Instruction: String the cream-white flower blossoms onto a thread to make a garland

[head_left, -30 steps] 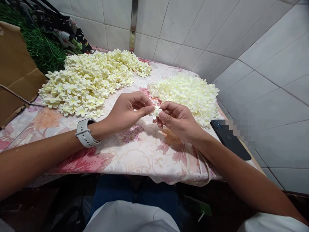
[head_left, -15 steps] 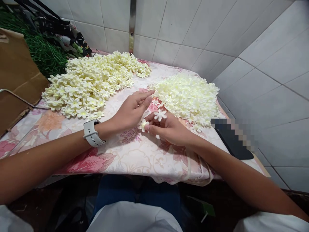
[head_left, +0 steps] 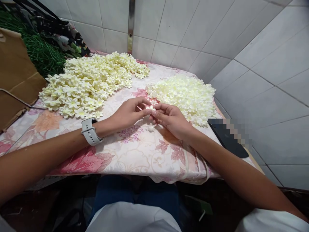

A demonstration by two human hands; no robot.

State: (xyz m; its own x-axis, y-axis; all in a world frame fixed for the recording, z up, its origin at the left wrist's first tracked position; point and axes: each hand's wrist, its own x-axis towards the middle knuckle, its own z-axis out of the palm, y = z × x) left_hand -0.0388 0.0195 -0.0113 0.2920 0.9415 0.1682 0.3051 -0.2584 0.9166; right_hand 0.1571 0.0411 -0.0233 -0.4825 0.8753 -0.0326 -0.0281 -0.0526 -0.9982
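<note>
Over the middle of the table my two hands meet at a small white artificial flower [head_left: 151,108]. My left hand [head_left: 131,112], with a white watch [head_left: 91,132] at its wrist, pinches it from the left. From the right, the fingertips of my right hand [head_left: 171,120] close on the same flower. Another white blossom [head_left: 151,128], blurred, hangs just below my right fingers; how it is held is hidden. Behind my right hand spreads a pile of pale flowers [head_left: 185,96]. A yellower heap of flowers [head_left: 84,87] lies farther left.
A floral tablecloth [head_left: 140,158] covers the table. At the right edge rests a dark flat object [head_left: 227,138], partly pixelated. Brown cardboard [head_left: 19,77], green grass-like strands [head_left: 41,51] and a floral bag [head_left: 72,38] crowd the left. Tiled walls [head_left: 183,25] close off the back and right.
My hands were apart, the right one holding two flowers and the left one loose above it. Now they have come together, fingertips of both on one flower.
</note>
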